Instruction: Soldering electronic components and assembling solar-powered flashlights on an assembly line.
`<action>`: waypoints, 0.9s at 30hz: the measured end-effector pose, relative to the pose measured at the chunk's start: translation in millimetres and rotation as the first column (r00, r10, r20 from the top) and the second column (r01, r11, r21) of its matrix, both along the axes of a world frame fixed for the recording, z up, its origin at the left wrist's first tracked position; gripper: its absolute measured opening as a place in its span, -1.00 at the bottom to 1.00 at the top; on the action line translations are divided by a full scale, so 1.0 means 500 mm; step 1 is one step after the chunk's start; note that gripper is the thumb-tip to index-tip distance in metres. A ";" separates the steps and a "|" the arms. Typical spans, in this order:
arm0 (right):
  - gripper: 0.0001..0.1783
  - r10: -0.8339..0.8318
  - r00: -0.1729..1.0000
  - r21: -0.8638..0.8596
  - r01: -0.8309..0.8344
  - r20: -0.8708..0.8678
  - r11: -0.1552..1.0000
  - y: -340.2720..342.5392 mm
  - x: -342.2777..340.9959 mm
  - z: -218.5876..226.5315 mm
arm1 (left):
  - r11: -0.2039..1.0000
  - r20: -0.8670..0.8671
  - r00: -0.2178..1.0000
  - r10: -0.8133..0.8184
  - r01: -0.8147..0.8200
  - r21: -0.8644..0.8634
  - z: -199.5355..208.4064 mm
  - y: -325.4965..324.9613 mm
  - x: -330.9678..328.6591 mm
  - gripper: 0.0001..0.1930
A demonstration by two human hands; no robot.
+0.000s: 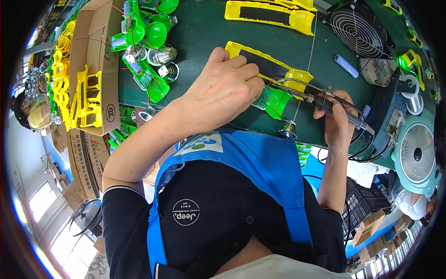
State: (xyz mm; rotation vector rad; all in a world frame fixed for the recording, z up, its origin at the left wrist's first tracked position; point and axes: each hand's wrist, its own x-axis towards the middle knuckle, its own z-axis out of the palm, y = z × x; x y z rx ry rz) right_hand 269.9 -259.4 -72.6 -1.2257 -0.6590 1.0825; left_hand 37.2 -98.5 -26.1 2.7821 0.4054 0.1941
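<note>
My right hand (337, 118) is closed around a soldering iron (321, 103) with a thin metal tube fixed alongside its shaft. The iron's tip reaches left, close to the fingers of my left hand (227, 86). My left hand is pinched shut over a yellow plastic frame (297, 75) with a dark panel (260, 63) set in it; what its fingers hold is hidden. Just below the frame lies a green housing (279, 101) with a small circuit board (264, 98). Red wires run from the board toward a shiny lamp reflector (288, 129) near the table edge.
Green lamp parts (155, 35) with wires lie at the upper left, beside a cardboard box (111, 83) with yellow frames. Another yellow frame (304, 22) is at the back. A black fan (357, 30), a blue battery cell (346, 66), a solder spool (413, 103) and a pale green fan (416, 153) stand right.
</note>
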 end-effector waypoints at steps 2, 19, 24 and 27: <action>-0.58 -0.004 1.000 -0.006 0.004 0.000 1.000 0.002 0.002 0.000 | 1.000 0.004 1.000 0.005 -0.005 -0.011 -0.002 0.001 0.001 -0.86; -0.66 -0.219 0.818 0.435 -0.042 0.531 0.899 0.148 -0.011 0.021 | 0.998 -0.013 0.998 0.062 -0.062 -0.014 -0.009 0.111 0.044 -0.73; -0.52 -0.336 0.595 0.440 -0.032 0.730 0.898 0.186 0.015 -0.013 | 0.988 0.211 0.973 -0.089 0.059 0.145 0.049 0.088 -0.027 -0.58; -0.53 -0.338 0.437 0.399 -0.052 0.833 0.916 0.228 0.010 -0.013 | 0.995 0.063 0.997 -0.041 0.034 0.096 0.011 0.039 -0.087 -0.46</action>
